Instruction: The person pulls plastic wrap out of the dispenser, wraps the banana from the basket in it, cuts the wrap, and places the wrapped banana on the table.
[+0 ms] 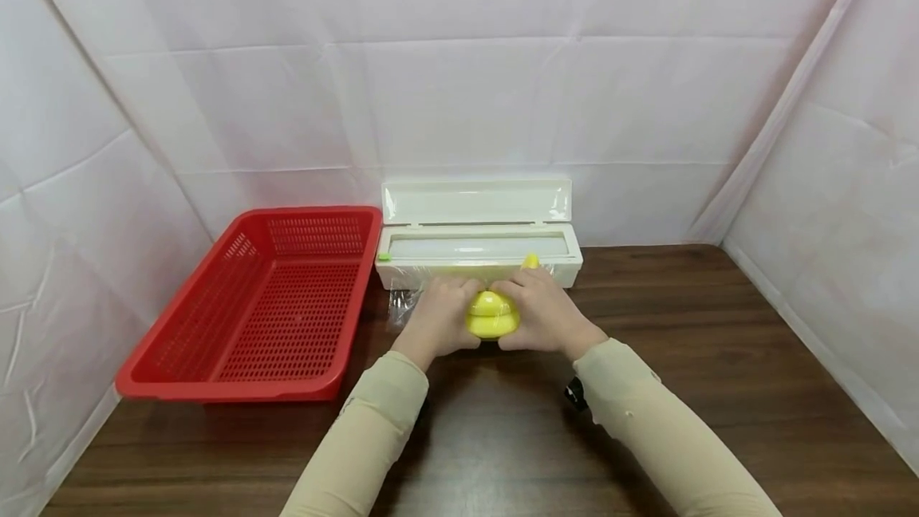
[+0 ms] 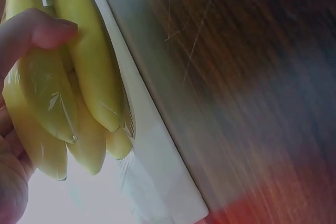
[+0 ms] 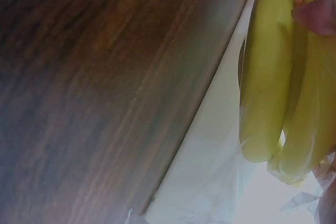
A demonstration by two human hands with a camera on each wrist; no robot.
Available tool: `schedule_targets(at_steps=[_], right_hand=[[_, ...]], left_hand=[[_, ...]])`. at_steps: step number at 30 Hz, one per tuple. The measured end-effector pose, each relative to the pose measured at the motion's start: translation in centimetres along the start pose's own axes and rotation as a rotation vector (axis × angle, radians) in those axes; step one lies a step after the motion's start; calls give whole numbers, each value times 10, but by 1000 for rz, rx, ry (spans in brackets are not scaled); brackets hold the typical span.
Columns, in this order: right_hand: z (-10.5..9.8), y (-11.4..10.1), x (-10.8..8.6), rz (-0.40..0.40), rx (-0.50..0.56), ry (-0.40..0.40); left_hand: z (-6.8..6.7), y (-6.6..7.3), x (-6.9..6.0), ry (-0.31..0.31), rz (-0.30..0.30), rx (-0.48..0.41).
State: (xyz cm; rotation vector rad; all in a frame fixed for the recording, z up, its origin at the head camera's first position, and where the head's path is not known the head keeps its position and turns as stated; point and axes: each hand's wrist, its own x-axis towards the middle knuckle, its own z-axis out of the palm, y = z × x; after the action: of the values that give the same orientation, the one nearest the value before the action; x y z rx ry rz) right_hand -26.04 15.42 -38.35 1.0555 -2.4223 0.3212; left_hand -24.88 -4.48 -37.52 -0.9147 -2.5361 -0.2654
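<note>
Through the head camera I have the table point(image 1: 646, 309), then the red basket point(image 1: 230, 389) at the left, with nothing lying in it. Just right of it sits the white box point(image 1: 570, 268), its lid point(image 1: 477, 202) up and a roll point(image 1: 477, 247) inside. Clear film point(image 1: 404, 308) hangs at the box's front, left of the hands. In front of the box are the bananas point(image 1: 492, 315), with film glinting over them in both wrist views. My left hand point(image 1: 445, 313) and right hand point(image 1: 538, 309) are clamped on the bunch from either side, thumbs on the near side. Smallest is the green tab point(image 1: 384, 257) at the box's left end.

I take the step in hand to be wrapping. I'd say the next move calls for an even hold and smoothing the film round the bunch. I can't tell whether it is cut from the roll.
</note>
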Motion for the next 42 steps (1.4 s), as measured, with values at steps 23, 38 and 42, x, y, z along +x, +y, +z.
schedule_targets(at_steps=[23,38,42], right_hand=[[8,-1,-8,12,29,32],[5,-8,-3,80,88,-53],[3,-9,-2,104,111,-87]], left_hand=[[-1,6,-2,-63,-34,-68],[-5,4,0,-171,-101,-180],[-5,4,0,-196,-116,-198]])
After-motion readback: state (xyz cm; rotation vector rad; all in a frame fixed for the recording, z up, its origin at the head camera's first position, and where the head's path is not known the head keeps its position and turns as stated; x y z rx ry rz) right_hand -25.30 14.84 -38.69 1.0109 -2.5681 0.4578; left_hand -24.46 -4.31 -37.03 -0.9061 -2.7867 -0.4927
